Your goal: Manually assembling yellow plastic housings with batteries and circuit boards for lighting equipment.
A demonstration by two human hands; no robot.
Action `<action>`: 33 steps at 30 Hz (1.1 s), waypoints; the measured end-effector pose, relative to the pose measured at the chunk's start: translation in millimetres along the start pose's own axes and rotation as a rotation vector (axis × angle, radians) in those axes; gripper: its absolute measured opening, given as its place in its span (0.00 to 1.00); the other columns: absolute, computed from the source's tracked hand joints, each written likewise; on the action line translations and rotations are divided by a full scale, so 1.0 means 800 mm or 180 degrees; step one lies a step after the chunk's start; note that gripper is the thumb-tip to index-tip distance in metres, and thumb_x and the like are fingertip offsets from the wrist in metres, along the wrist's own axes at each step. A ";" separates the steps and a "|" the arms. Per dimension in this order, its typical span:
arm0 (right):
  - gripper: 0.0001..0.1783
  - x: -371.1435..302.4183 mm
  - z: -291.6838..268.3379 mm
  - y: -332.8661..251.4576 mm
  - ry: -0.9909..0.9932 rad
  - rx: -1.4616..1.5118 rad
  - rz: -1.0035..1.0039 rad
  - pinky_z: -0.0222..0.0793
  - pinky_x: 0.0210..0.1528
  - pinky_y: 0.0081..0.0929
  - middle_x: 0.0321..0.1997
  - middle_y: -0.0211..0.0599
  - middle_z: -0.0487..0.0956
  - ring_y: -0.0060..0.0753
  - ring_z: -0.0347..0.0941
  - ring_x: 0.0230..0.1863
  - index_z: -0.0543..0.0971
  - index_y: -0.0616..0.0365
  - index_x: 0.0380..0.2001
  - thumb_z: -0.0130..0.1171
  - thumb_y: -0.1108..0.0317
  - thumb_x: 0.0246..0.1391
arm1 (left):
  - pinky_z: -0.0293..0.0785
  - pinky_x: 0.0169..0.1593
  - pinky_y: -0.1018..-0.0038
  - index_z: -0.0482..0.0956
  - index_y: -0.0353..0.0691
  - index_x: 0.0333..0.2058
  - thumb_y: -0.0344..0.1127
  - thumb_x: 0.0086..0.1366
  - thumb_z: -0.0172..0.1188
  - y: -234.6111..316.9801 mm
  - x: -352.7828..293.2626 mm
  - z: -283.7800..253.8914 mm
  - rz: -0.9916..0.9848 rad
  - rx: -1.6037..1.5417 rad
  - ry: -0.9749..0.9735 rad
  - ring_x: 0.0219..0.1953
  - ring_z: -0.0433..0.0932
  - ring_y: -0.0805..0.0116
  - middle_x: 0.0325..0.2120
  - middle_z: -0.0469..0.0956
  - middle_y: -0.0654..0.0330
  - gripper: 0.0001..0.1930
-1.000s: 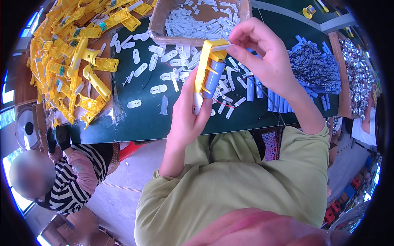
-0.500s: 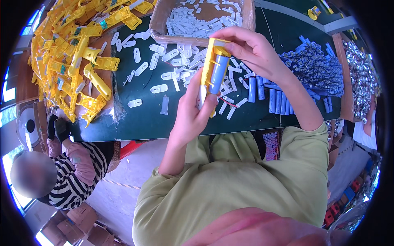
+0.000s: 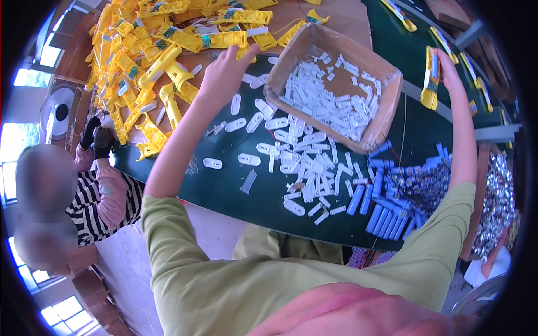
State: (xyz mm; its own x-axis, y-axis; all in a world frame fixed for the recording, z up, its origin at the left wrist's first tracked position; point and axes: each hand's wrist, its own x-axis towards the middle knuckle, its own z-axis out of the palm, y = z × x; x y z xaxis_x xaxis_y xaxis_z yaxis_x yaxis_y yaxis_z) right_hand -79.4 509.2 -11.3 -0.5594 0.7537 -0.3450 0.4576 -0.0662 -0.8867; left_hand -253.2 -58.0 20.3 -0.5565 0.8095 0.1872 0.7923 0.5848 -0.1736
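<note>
My right hand [image 3: 448, 68] reaches out at the far right, closed on a yellow plastic housing [image 3: 430, 88] with a blue cylindrical battery inside. Over on the left, my left hand [image 3: 225, 77] is stretched toward the near right edge of a heap of yellow housings [image 3: 168, 61]. Its fingers are apart beside one housing [image 3: 227, 39]; whether they touch it I cannot tell. Several similar yellow housings [image 3: 472, 70] lie in a row beyond the right hand. White oval plastic plates and strips [image 3: 311, 159] are scattered across the green table between my arms.
A cardboard box [image 3: 274, 89] of small white parts stands mid-table. Blue batteries with dark wires [image 3: 392, 215] are heaped at the right, near a tray of shiny silver parts [image 3: 496, 204]. A co-worker's dark-gloved hands [image 3: 102, 141] are at the table's left edge. A metal bar [image 3: 496, 133] crosses at right.
My hands have parted: the right carried the yellow housing with its battery to the far right, while the left let go and moved to the yellow heap. The view has turned.
</note>
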 end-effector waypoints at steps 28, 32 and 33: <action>0.24 -0.502 0.188 -0.065 -0.2544 0.1343 -0.2592 0.67 0.54 0.27 0.46 0.41 0.76 0.31 0.73 0.47 0.69 0.60 0.53 0.49 0.54 0.60 | 0.60 0.59 0.65 0.66 0.47 0.57 0.53 0.66 0.48 0.092 -0.057 -0.209 0.0768 -0.4852 0.1018 0.55 0.67 0.61 0.52 0.71 0.59 0.26; 0.33 -0.531 0.189 -0.042 -0.3991 0.2377 -0.1437 0.66 0.54 0.35 0.47 0.50 0.74 0.39 0.76 0.43 0.65 0.63 0.56 0.35 0.44 0.63 | 0.67 0.50 0.73 0.67 0.36 0.54 0.52 0.70 0.41 0.165 -0.080 -0.204 0.1582 -0.6440 0.0453 0.47 0.72 0.71 0.44 0.74 0.53 0.26; 0.37 -0.538 0.187 -0.033 -0.4189 0.2551 -0.1197 0.66 0.52 0.37 0.47 0.53 0.74 0.42 0.76 0.41 0.63 0.63 0.57 0.31 0.39 0.62 | 0.67 0.50 0.73 0.67 0.36 0.54 0.52 0.70 0.41 0.171 -0.088 -0.213 0.1608 -0.6450 0.0432 0.47 0.72 0.71 0.44 0.74 0.53 0.26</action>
State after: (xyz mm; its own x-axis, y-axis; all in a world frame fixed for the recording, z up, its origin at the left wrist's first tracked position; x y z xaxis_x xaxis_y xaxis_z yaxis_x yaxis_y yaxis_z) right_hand 46.0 88.8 115.1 -0.9290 -0.2352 0.2856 -0.0688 -0.6485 -0.7581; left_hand -62.9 -43.6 148.0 -0.3115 0.7801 0.5426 -0.0173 -0.5756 0.8175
